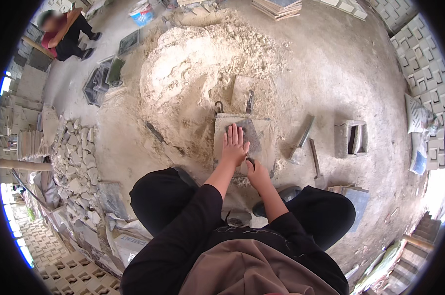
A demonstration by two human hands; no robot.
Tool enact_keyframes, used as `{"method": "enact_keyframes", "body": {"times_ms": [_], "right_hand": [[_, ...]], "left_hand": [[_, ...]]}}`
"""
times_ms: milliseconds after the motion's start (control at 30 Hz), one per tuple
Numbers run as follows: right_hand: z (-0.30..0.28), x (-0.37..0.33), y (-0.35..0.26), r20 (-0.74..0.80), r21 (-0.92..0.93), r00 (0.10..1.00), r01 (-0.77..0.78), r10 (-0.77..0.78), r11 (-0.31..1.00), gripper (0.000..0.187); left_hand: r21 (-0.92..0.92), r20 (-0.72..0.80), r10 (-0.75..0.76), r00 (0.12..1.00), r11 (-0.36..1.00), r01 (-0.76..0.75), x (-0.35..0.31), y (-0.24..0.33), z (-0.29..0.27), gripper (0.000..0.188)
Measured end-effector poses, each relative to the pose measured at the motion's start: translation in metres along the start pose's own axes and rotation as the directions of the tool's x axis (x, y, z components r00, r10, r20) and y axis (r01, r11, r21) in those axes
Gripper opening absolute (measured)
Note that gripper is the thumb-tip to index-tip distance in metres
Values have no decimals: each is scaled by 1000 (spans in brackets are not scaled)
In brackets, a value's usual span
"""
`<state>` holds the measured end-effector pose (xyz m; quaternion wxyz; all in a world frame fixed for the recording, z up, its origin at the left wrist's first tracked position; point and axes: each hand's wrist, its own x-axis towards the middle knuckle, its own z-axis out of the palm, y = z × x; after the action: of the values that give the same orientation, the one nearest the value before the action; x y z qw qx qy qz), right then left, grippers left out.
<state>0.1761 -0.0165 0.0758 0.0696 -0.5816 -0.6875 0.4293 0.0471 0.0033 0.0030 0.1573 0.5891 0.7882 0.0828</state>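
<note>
My left hand (236, 146) lies flat, palm down, fingers stretched out, over a dark grey patch (251, 131) on a square, dusty slab (266, 147) between my feet. Just beside it, my right hand (258, 174) is closed around the dark handle (250, 161) of a tool. The tool's working end is hidden under or beside my left hand, so its kind cannot be made out. At the slab's far edge are a dark curved hook (219, 105) and a narrow dark strip (250, 101) that rests partly on a dusty board (239, 88).
Beyond the slab rises a large pile of pale powder (183, 59). A hammer-like tool (315, 157), a long-handled tool (305, 136) and a hollow block (350, 139) lie to the right. Broken pieces (75, 169) are heaped left. A person (65, 32) sits at far left, near a bucket (142, 14).
</note>
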Motion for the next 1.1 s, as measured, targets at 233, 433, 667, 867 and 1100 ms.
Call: {"method": "enact_keyframes", "body": {"times_ms": [233, 433, 667, 867, 1100], "right_hand": [[-17, 13, 1, -70, -68, 998, -9, 4, 998, 32], [-27, 24, 14, -112, -63, 993, -35, 28, 997, 31], [-32, 29, 14, -132, -47, 991, 24, -30, 999, 32], [-49, 21, 31, -197, -18, 980, 2, -5, 1000, 37], [-97, 69, 67, -306, 138, 952, 26, 17, 990, 39]], "left_hand": [[-39, -25, 56, 998, 998, -57, 20, 17, -1, 64], [-35, 29, 89, 996, 996, -88, 36, 36, -1, 63], [-60, -18, 90, 996, 994, -91, 41, 39, 1, 64], [-41, 27, 107, 994, 994, -106, 33, 42, -28, 60], [-374, -40, -234, 971, 905, 202, 11, 50, -106, 54]]}}
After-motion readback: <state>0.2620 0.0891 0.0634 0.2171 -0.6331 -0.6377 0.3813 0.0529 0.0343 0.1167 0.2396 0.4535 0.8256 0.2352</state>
